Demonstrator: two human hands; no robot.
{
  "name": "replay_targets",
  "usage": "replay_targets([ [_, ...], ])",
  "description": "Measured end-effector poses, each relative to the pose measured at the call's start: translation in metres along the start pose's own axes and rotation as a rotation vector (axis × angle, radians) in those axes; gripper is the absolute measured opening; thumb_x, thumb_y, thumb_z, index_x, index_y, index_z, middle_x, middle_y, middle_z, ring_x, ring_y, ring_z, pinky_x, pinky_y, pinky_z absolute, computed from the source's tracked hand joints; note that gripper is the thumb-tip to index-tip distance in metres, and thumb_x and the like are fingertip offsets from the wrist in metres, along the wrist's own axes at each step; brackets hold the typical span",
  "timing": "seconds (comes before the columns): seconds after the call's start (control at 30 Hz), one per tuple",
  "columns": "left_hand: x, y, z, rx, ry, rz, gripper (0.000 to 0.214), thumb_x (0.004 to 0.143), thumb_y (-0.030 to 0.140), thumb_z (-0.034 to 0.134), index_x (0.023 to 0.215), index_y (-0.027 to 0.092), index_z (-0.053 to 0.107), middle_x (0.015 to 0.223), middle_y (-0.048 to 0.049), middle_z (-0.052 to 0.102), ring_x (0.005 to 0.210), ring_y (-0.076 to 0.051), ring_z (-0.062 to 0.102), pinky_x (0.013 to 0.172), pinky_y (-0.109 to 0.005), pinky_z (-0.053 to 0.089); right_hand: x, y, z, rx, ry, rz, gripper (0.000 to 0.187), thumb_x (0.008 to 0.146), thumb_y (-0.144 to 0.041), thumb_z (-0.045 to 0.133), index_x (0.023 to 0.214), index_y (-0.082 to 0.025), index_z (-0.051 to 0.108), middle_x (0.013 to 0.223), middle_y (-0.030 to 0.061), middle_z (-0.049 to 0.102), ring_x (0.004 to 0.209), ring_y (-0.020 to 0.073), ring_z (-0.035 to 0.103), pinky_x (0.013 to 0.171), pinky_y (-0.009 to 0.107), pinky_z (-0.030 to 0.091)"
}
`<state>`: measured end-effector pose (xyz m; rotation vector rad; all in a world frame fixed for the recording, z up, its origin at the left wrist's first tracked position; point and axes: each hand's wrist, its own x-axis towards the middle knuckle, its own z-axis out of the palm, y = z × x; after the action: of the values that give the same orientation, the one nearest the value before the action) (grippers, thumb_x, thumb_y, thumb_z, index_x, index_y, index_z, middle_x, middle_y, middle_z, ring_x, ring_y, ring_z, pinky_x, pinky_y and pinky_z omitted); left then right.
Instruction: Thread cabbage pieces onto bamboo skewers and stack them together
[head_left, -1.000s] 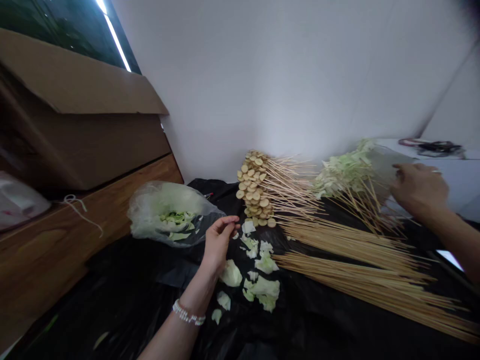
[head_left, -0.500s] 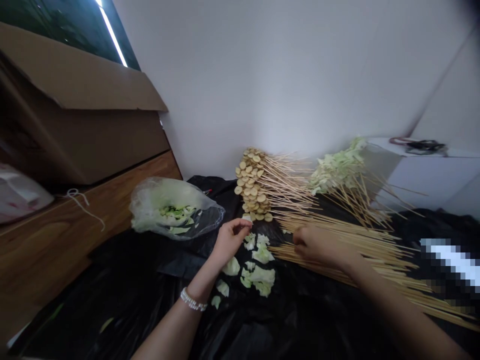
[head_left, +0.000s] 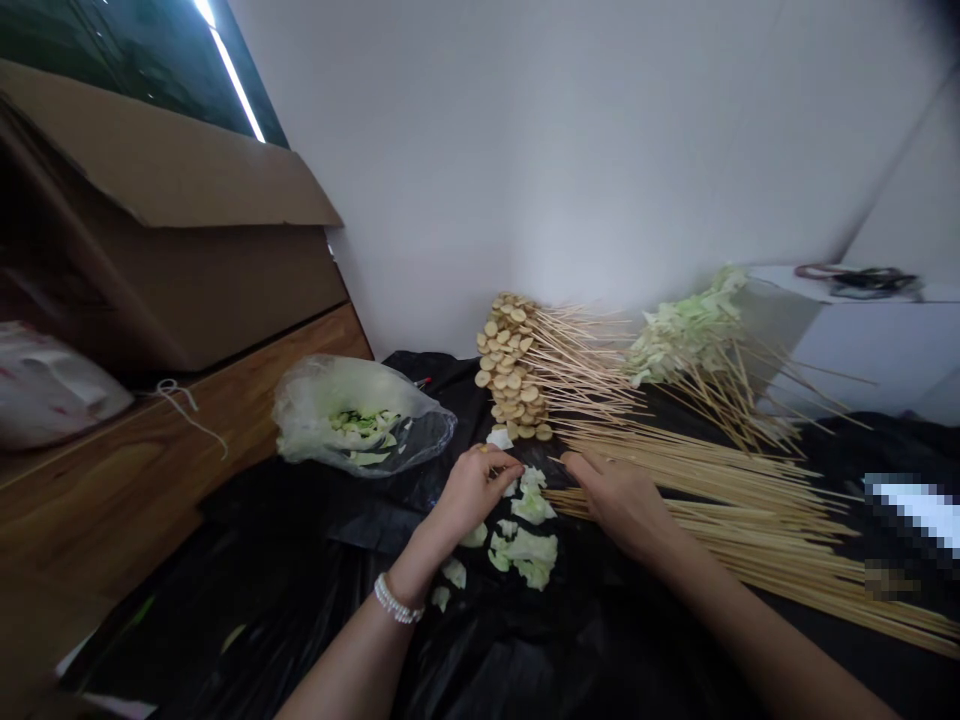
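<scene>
On this side of the sliced rounds (head_left: 514,372), beside cabbage leaves (head_left: 534,560), the right hand (head_left: 624,502) pinches a skewer (head_left: 553,460) near its tip; the left hand (head_left: 474,492) nearly closes — any hold unclear. Best angle the tip away from it.

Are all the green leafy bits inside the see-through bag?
No, several pale green leaf pieces lie outside the clear bag, on the black plastic near the left hand.

Both hands (head_left: 469,490) are near leaf pieces (head_left: 531,555) and wooden skewers (head_left: 787,565)
</scene>
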<state>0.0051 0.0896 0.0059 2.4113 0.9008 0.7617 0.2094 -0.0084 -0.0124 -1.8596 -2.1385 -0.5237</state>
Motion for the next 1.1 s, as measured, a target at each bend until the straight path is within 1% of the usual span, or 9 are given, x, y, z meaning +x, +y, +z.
replay_targets([
  [0.13,0.000,-0.005,-0.005,0.085,0.012,-0.028,0.016,0.085,0.025,0.058,0.084,0.020,0.074,0.086,-0.0047,0.071,0.084,-0.019,0.060,0.078,-0.028,0.043,-0.004,-0.007,0.004,0.026,0.145,-0.065,0.036,0.090,-0.011,0.043,0.122,-0.021,0.056,0.090,0.0049,0.067,0.069,0.0147,0.059,0.060,0.026,0.032],
  [0.3,-0.003,-0.010,-0.005,0.174,-0.079,-0.099,0.015,0.073,0.030,0.071,0.086,0.022,0.073,0.085,-0.0034,0.069,0.083,-0.020,0.059,0.074,-0.028,0.042,-0.004,-0.006,0.009,0.088,0.211,-0.041,0.035,0.089,-0.012,0.043,0.119,-0.017,0.059,0.090,0.0067,0.067,0.072,0.0160,0.060,0.063,0.026,0.039],
  [0.47,-0.007,-0.010,-0.001,0.234,-0.136,-0.120,0.017,0.073,0.026,0.069,0.090,0.023,0.072,0.087,-0.0033,0.071,0.087,-0.021,0.059,0.074,-0.028,0.041,-0.003,-0.010,0.007,0.174,0.304,-0.033,0.038,0.086,-0.009,0.042,0.120,-0.013,0.059,0.093,0.0095,0.066,0.082,0.0195,0.061,0.072,0.029,0.045],
  [0.63,-0.005,-0.011,-0.002,0.122,-0.026,-0.133,0.014,0.073,0.020,0.067,0.086,0.021,0.073,0.082,-0.0043,0.070,0.081,-0.020,0.059,0.074,-0.030,0.041,-0.004,-0.009,0.009,0.209,0.304,-0.051,0.044,0.084,-0.005,0.038,0.125,-0.010,0.055,0.097,0.0111,0.066,0.088,0.0198,0.060,0.077,0.030,0.047],
  [0.73,-0.001,-0.012,-0.003,-0.127,0.112,-0.178,0.021,0.075,0.020,0.067,0.095,0.019,0.071,0.079,-0.0031,0.067,0.074,-0.017,0.058,0.074,-0.029,0.044,-0.005,-0.005,0.011,0.157,0.255,-0.083,0.049,0.084,-0.005,0.037,0.130,-0.013,0.052,0.095,0.0092,0.066,0.081,0.0174,0.061,0.071,0.027,0.047],
  [0.8,0.001,-0.011,-0.004,-0.452,0.138,-0.251,0.028,0.076,0.023,0.067,0.104,0.018,0.069,0.080,-0.0023,0.066,0.072,-0.014,0.059,0.075,-0.028,0.047,-0.005,-0.005,0.011,0.126,0.235,-0.099,0.051,0.085,-0.006,0.038,0.133,-0.016,0.050,0.090,0.0069,0.067,0.074,0.0155,0.061,0.064,0.025,0.045],
  [0.93,0.001,-0.004,-0.008,-1.171,-0.001,-0.474,0.035,0.078,0.025,0.070,0.111,0.016,0.063,0.089,-0.0054,0.068,0.082,-0.015,0.066,0.086,-0.033,0.051,-0.005,-0.010,0.008,0.125,0.260,-0.082,0.048,0.087,-0.006,0.038,0.130,-0.016,0.054,0.085,0.0056,0.066,0.068,0.0133,0.060,0.061,0.023,0.043],
  [1.0,0.001,-0.001,-0.009,-1.341,-0.032,-0.553,0.035,0.077,0.021,0.072,0.110,0.015,0.062,0.094,-0.0077,0.070,0.086,-0.016,0.068,0.088,-0.033,0.051,-0.005,-0.012,0.007,0.130,0.290,-0.101,0.045,0.088,-0.006,0.037,0.127,-0.015,0.057,0.084,0.0060,0.066,0.068,0.0134,0.060,0.062,0.023,0.043],
  [1.1,0.001,0.002,-0.009,-1.434,-0.060,-0.617,0.030,0.077,0.016,0.072,0.106,0.014,0.063,0.094,-0.0092,0.071,0.086,-0.018,0.070,0.087,-0.032,0.053,-0.005,-0.014,0.006,0.136,0.345,-0.125,0.041,0.090,-0.007,0.039,0.125,-0.014,0.059,0.081,0.0056,0.066,0.068,0.0142,0.061,0.062,0.025,0.043],
])
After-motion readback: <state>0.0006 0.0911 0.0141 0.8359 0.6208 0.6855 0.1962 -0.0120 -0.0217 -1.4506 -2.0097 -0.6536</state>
